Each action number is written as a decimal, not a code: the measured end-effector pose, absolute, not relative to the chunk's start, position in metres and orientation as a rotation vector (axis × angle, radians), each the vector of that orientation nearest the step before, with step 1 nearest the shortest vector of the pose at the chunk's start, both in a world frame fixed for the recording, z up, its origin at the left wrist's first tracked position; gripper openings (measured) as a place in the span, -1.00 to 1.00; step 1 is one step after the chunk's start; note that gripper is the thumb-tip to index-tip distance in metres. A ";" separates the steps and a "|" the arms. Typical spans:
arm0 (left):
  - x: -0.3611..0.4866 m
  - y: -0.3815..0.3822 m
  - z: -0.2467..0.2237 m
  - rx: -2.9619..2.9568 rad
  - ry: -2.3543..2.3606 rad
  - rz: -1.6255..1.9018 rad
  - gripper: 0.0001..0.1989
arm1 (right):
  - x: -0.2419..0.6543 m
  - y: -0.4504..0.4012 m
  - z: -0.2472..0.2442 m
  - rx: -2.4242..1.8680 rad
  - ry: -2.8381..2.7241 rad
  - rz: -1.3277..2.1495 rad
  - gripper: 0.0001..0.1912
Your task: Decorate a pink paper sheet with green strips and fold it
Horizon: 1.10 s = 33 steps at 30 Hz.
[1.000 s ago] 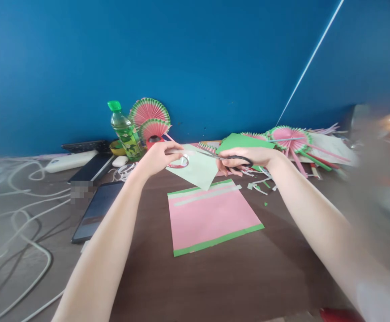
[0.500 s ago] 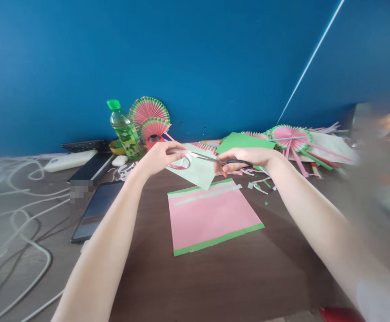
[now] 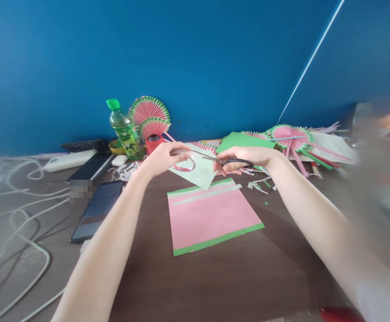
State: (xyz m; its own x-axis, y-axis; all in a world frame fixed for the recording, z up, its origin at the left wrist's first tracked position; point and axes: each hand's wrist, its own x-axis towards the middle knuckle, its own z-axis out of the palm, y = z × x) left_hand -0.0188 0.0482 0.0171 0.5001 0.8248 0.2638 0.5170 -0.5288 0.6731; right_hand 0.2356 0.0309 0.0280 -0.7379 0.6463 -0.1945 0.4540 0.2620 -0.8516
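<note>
In my left hand (image 3: 166,157) is a roll of tape (image 3: 185,169) with a red-and-white core, pinched between thumb and fingers. My right hand (image 3: 240,159) is closed around the black handles of a pair of scissors (image 3: 240,162). Their blades point left, close to the tape roll; whether they touch the tape I cannot tell. Behind and below the blades lies a pale green sheet (image 3: 201,178). Nearer to me, a pink sheet (image 3: 211,217) with green edges rests flat on the table, two whitish strips along its far side.
Pleated pink-and-green fans (image 3: 149,111) and a green-capped bottle (image 3: 124,132) stand at the back left. More fans (image 3: 290,136), a green sheet (image 3: 245,141) and paper scraps (image 3: 260,187) lie right. A tablet (image 3: 99,210) and white cables (image 3: 43,250) occupy the left side.
My left hand and the tape roll have shifted slightly to the right, towards the scissors. The right hand and the pink sheet have hardly moved.
</note>
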 end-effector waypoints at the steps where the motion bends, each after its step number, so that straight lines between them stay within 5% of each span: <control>1: -0.018 0.048 0.017 2.229 1.099 0.783 -0.65 | 0.235 0.030 0.029 -1.043 -2.324 1.474 -0.80; 33: -0.016 0.045 0.020 2.259 1.143 0.642 -0.72 | 0.235 0.028 0.029 -1.164 -2.363 1.368 -0.71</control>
State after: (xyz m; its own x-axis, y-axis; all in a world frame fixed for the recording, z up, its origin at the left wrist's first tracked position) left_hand -0.0164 0.0452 0.0196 0.5304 0.8295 0.1749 0.5809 -0.5059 0.6376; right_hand 0.2350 0.0285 0.0286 -0.6798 0.6991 -0.2216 0.5403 0.2732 -0.7959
